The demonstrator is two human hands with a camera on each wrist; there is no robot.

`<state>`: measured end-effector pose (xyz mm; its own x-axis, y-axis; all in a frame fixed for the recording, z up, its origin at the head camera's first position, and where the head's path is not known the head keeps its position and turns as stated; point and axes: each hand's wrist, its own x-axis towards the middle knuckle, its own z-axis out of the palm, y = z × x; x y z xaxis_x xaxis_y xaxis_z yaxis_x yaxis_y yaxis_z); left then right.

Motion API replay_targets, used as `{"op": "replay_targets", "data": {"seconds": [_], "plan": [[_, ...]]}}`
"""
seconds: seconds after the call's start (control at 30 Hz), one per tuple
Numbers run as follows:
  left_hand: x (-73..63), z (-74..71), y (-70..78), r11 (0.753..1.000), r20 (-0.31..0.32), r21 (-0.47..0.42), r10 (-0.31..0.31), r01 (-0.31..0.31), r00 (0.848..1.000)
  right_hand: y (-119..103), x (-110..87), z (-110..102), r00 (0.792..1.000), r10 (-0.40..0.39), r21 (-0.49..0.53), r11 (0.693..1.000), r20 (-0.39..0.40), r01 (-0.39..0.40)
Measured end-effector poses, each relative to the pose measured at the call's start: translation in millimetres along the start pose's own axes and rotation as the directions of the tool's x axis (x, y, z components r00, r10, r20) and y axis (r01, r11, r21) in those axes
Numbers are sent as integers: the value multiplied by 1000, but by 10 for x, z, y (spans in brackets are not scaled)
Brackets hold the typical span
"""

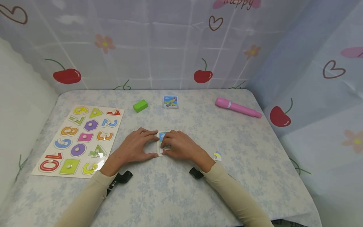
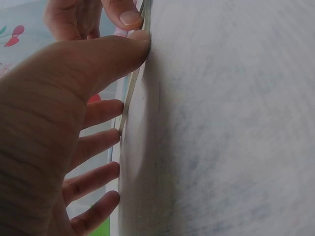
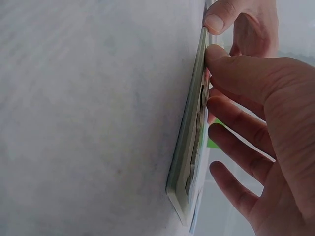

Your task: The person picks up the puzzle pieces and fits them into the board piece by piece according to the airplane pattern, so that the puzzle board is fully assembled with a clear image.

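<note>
A small jigsaw board with a pale frame lies between the two hands, its blue picture partly covered. My left hand is at the board's left edge. Its thumb and straight, spread fingers touch the frame. My right hand reaches over the picture, with its thumb and some fingertips on the board's top face and the outer fingers lifted off. In the right wrist view, puzzle pieces stand slightly above the frame. A loose puzzle piece lies beside the right wrist.
A number-and-shape peg board takes up the left of the table. Farther back are a green block and a small airplane picture card. A pink pen-shaped stick lies at the back right. Printed curtains rise behind.
</note>
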<state>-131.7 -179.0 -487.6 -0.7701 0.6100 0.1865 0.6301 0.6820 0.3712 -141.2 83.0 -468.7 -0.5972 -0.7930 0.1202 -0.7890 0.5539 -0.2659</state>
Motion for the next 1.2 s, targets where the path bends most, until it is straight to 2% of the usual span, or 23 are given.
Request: {"op": "replay_targets", "data": {"seconds": [0.47,0.6,0.73,1.03,1.2], "plan": [[13,-26,15,1000,16,-2,-4,4,1000,-12,-36,-50,1000,25,-11,1000,7,-25],[11,-19,14,1000,19,1,-9,9,1000,22,-95,-129,999,38,16,999,-22,-38],[11,-9,8,1000,20,6,-13,12,1000,80,-197,-219,997,62,47,997,-44,-60],[7,8,-4,1000,20,11,-8,8,1000,226,-500,-381,989,122,37,992,-83,-119],[3,13,-4,1000,17,0,-6,6,1000,290,-631,-418,982,173,45,985,-80,-169]]}}
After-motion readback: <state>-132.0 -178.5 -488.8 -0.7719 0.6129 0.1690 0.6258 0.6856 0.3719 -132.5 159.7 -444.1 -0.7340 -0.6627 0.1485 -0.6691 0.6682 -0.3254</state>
